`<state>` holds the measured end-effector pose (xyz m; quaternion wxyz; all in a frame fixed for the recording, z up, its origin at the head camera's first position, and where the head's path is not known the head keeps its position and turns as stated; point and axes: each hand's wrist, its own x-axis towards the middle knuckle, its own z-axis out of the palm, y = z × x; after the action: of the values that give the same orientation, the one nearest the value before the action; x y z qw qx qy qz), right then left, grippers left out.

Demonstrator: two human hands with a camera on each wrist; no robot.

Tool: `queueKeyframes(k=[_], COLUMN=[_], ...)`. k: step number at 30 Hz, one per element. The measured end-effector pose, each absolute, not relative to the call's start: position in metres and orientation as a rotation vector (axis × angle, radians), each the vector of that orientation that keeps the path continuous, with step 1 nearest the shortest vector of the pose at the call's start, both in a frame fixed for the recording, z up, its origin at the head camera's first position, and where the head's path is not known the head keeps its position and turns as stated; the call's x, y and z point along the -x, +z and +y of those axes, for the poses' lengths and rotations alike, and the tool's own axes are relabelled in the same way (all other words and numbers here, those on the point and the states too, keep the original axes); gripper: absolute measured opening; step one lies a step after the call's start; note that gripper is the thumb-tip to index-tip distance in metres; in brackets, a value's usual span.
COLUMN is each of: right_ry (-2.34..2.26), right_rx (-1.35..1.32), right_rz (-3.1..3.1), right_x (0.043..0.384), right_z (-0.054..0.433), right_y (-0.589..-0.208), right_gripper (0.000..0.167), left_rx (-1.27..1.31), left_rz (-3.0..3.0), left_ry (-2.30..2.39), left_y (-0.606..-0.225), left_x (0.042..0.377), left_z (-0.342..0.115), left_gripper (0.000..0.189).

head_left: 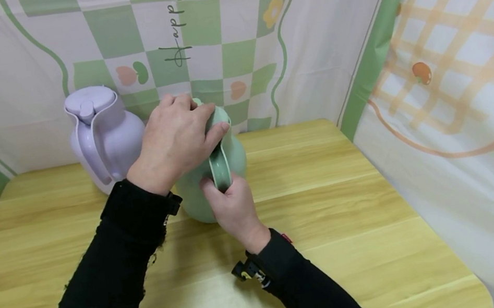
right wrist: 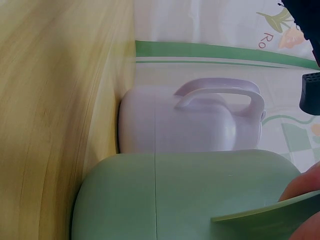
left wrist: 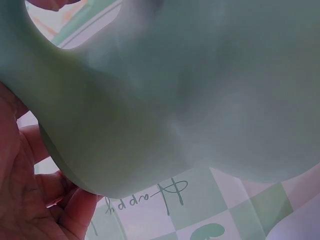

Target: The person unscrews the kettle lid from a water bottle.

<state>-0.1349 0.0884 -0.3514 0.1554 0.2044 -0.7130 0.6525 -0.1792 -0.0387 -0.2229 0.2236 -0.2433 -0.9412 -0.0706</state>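
Note:
A pale green thermos jug stands on the wooden table, its handle facing me. My left hand lies over the top of the jug and grips the lid, thumb on the near side. In the left wrist view the curled fingers hold the rim at the top. Lower down, my right hand grips the handle, with the thumb beside it. The right wrist view shows the green body and a bit of that hand at the right edge. Much of the lid is hidden under the left hand.
A lilac thermos jug of like shape stands upright just left of the green one, near the back edge. Behind the table hangs a green-and-white checked cloth. Another printed cloth hangs along the right side.

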Motion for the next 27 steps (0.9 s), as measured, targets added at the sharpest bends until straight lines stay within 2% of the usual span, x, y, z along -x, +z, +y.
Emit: queueKeyframes(k=[27], right_ry=[1.888], right_rx=[-0.582], right_rz=[-2.041], right_x=[0.135], right_z=[0.089], right_y=[-0.351], right_gripper=[0.047], left_rx=[0.706], left_rz=[-2.541], left_ry=[-0.296], left_y=[-0.227], left_x=[0.181], left_z=[-0.049], left_gripper=[0.055])
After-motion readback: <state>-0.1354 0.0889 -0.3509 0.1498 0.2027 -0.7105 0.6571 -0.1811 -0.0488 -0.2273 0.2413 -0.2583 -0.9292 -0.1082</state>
